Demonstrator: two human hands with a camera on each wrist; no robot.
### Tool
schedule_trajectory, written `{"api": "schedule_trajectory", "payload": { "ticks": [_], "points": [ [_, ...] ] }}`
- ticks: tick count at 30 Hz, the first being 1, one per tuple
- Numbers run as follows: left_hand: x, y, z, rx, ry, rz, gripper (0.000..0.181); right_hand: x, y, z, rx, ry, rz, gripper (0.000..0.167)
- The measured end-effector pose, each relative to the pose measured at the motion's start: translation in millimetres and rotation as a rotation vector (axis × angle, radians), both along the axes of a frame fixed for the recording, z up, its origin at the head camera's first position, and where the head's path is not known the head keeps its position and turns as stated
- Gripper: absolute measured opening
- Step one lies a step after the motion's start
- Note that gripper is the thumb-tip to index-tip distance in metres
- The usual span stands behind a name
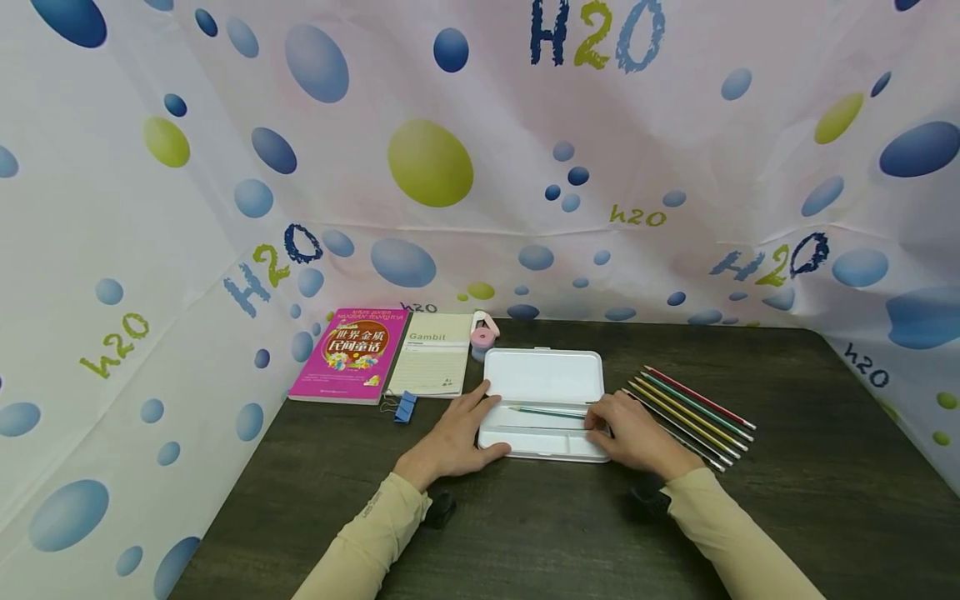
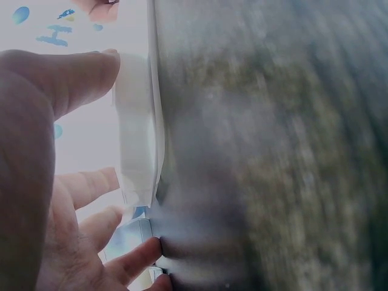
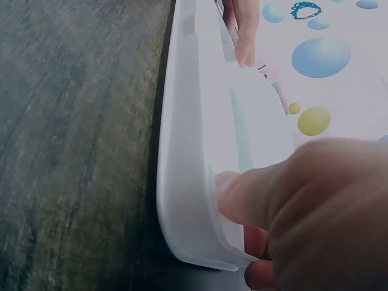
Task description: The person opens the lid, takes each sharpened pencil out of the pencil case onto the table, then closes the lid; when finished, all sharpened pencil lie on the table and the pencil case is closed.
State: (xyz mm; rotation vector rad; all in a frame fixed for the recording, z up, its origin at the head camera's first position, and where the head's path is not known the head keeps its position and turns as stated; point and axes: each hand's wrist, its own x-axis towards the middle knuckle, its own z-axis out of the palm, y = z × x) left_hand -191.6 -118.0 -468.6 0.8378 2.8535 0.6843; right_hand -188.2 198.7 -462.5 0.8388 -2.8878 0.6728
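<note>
A white pencil case [image 1: 543, 375] lies with its lid raised at the back. Inside its tray, a thin green pencil [image 1: 547, 412] runs left to right, its tip toward the left. My right hand [image 1: 633, 429] reaches over the tray's right end and holds the pencil's end between thumb and fingers; the exact grip is partly hidden. In the right wrist view the thumb [image 3: 242, 194] dips inside the tray wall. My left hand [image 1: 453, 433] rests at the case's left end, fingers spread and fairly straight, thumb [image 2: 85, 76] touching the front edge.
Several coloured pencils [image 1: 697, 408] lie side by side right of the case. Behind and left are a pink book [image 1: 348, 354], a notebook [image 1: 431, 354], a blue binder clip [image 1: 405, 407] and a small pink-and-white item [image 1: 483, 336]. A printed curtain [image 1: 480, 167] borders the dark table [image 1: 540, 533].
</note>
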Motion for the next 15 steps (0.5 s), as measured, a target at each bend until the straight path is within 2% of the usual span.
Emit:
{"api": "schedule_trajectory", "payload": {
  "ticks": [4,9,15],
  "points": [
    [0.4,-0.2,-0.2,-0.004,-0.001,0.001,0.08,-1.3,2.1,0.5,-0.048,-0.051,0.02,0.013],
    [0.6,-0.4,-0.3,-0.008,0.002,-0.001,0.081,-1.9,5.2,0.8,-0.09,-0.115,0.022,0.007],
    [0.2,-0.9,-0.3,0.001,0.006,-0.005,0.081,-0.5,6.3,0.1,-0.12,-0.071,0.004,0.009]
  ]
}}
